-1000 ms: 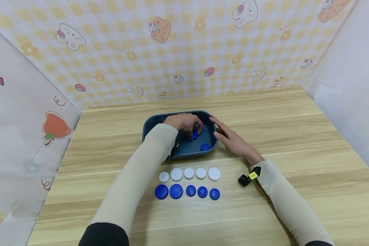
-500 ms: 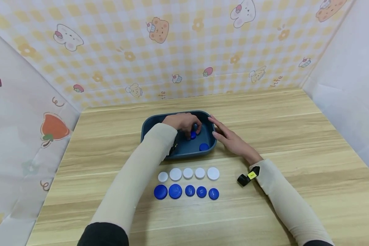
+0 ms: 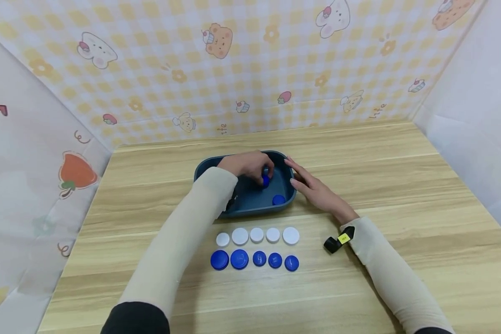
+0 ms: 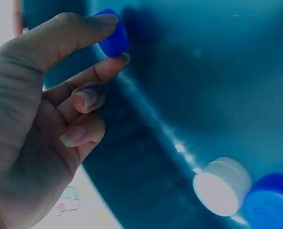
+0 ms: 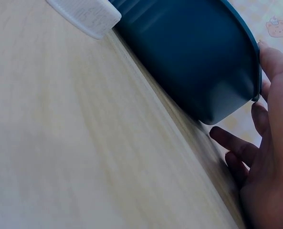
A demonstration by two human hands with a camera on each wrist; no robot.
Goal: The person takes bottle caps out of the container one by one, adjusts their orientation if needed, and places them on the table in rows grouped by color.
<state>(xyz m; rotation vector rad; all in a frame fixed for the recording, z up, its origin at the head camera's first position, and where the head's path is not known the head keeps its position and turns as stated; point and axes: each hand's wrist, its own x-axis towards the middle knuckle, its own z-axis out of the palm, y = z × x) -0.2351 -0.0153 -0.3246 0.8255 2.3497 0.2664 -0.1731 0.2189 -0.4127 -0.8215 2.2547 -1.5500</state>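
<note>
Blue cap (image 4: 111, 34) half-hidden by left hand (image 4: 34, 124) fingers.

Table (image 3: 401, 195): wood-grain laminate, light tone, matt w/ faint sheen. Tray (image 3: 242, 211): dark blue plastic, smooth, semi-gloss; highlights along inner wall in left wrist view. Blue cap (image 4: 113, 34) pinched by left hand (image 4: 41, 119): smooth plastic, satin. Loose blue cap in tray (image 3: 278, 200): same. White caps (image 3: 256, 235): matt plastic; one shows ribbed edge (image 5: 86, 14) in right wrist view. Blue caps in row (image 3: 254, 260): glossy plastic, embossed tops. Sleeves (image 3: 179, 246): beige knit cloth, matt. Backdrop (image 3: 234, 69): printed sheet, matt, looks like paper or vinyl.
</note>
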